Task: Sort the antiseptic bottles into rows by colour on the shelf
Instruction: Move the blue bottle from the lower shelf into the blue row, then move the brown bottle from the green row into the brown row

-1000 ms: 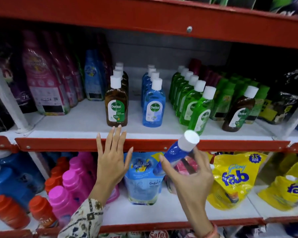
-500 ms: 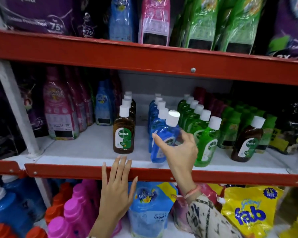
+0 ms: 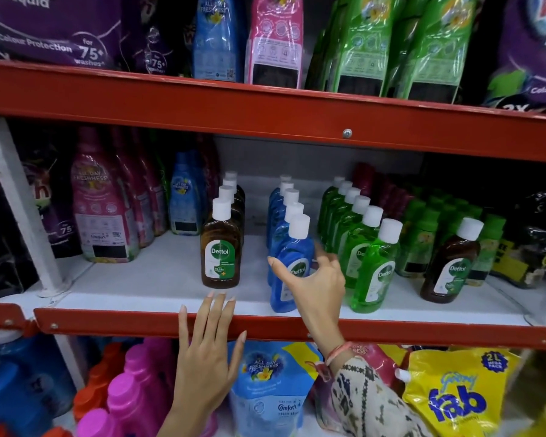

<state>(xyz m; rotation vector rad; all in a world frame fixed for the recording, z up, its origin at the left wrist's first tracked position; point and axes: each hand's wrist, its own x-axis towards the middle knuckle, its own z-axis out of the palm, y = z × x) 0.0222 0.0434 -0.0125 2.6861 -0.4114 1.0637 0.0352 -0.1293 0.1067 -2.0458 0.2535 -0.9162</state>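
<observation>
Head view, read left to right. My left hand (image 3: 207,354) lies flat, fingers spread and empty, on the red front lip of the shelf (image 3: 139,321), just below the brown row (image 3: 226,228). That row stands single file, label forward. Next comes the blue row (image 3: 282,212); at its front stands the blue bottle (image 3: 292,266), base on the shelf board near the edge, leaning a little off plumb. My right hand (image 3: 316,279) is at its right side, grip loose and apart, thumb across the label, fingers curling behind; I cannot tell whether the fingertips touch the plastic. Right of it, the green row (image 3: 356,228) runs close alongside. Well to the right a stray brown bottle (image 3: 451,263) stands in front of other green packs.

Judgement on the step in hand: seat the blue bottle square.
- Nudge it upright, in file with the white caps behind.
- Turn the label forward.
- Keep my knuckles off the front green bottle; it stands just beside and would tip easily.
- Draw the hand out straight, towards me.

Likely next: the stray brown one to the brown row.
</observation>
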